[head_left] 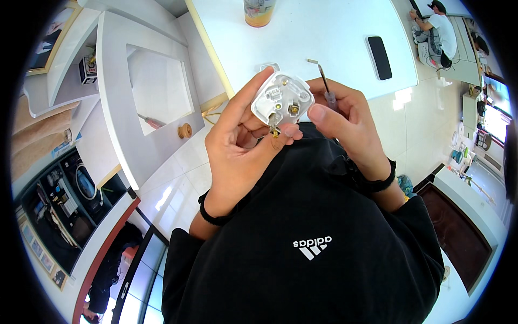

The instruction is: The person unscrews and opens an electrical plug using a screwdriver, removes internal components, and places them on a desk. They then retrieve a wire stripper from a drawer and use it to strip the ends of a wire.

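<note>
In front of my chest, my left hand (237, 137) grips an opened white electrical plug (283, 96), its inner side turned up. Brass terminals show in its recesses, and one brass piece (275, 132) sticks out at the lower edge by my left thumb. My right hand (350, 121) is closed around the clear handle of a screwdriver (325, 81), whose metal shaft points away toward the table. The right thumb is close to the plug's right side; whether it touches cannot be made out. Just beyond the plug lies a clear plastic piece (268, 67), partly hidden.
On the white table (324, 27) are a black phone (379, 58), a cup-like container (259, 13) and a small metal piece (312, 61). Another screwdriver (151, 121) lies at the white cabinet door (116, 102) to the left. A person (440, 35) sits at the far right.
</note>
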`<control>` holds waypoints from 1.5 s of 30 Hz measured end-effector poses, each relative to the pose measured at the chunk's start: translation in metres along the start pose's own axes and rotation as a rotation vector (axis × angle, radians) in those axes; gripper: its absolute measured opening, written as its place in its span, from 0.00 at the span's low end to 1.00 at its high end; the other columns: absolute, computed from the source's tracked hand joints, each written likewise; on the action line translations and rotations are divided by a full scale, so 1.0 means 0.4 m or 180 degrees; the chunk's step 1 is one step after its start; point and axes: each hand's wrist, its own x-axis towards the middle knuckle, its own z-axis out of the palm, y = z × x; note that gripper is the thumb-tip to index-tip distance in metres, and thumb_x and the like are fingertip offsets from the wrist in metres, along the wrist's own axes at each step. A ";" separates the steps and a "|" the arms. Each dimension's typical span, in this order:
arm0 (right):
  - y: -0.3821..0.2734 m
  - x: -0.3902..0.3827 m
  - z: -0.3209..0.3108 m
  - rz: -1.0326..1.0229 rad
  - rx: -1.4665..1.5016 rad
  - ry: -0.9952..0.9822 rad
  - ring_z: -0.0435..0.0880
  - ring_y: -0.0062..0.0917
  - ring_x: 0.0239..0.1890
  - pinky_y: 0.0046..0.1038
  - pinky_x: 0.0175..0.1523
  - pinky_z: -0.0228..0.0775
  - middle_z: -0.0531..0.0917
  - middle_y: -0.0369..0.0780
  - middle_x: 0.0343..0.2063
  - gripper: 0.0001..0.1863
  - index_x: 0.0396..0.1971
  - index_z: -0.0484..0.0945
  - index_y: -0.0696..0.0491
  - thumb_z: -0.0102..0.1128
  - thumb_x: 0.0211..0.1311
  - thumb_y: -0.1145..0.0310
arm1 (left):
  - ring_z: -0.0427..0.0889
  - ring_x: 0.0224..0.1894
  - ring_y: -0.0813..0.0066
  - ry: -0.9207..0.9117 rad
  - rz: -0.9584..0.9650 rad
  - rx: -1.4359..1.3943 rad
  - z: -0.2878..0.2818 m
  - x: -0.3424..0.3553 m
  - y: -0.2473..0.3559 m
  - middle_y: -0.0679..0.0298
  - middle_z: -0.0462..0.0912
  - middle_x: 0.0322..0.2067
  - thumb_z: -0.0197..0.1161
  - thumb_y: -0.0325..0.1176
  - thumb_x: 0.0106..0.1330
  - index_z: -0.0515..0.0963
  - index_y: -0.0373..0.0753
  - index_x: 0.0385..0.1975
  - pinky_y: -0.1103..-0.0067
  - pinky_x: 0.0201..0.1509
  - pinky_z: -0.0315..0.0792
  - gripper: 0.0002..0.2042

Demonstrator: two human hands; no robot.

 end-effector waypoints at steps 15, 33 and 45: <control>0.013 -0.001 -0.003 -0.0188 -0.0014 -0.0049 0.56 0.06 0.18 0.15 0.24 0.45 0.61 0.24 0.14 0.22 0.42 0.78 0.63 0.67 0.55 0.60 | 0.82 0.43 0.71 -0.0014 0.0078 0.0207 0.004 0.000 0.004 0.53 0.77 0.49 0.62 0.14 0.57 0.61 0.32 0.64 0.79 0.47 0.78 0.32; -0.012 -0.015 0.001 -0.0164 -0.0142 -0.0123 0.54 0.06 0.17 0.15 0.24 0.41 0.58 0.24 0.13 0.26 0.46 0.75 0.62 0.72 0.50 0.63 | 0.82 0.45 0.71 0.0139 0.0296 0.0585 0.010 0.004 0.002 0.54 0.79 0.48 0.60 0.13 0.57 0.61 0.33 0.64 0.78 0.49 0.77 0.31; 0.016 0.002 0.007 -0.0131 -0.0184 0.0157 0.54 0.06 0.15 0.16 0.23 0.41 0.58 0.24 0.11 0.25 0.41 0.78 0.62 0.71 0.51 0.58 | 0.83 0.43 0.74 0.0098 0.0342 0.0581 0.015 0.002 0.003 0.55 0.80 0.46 0.61 0.13 0.57 0.62 0.33 0.64 0.81 0.48 0.76 0.31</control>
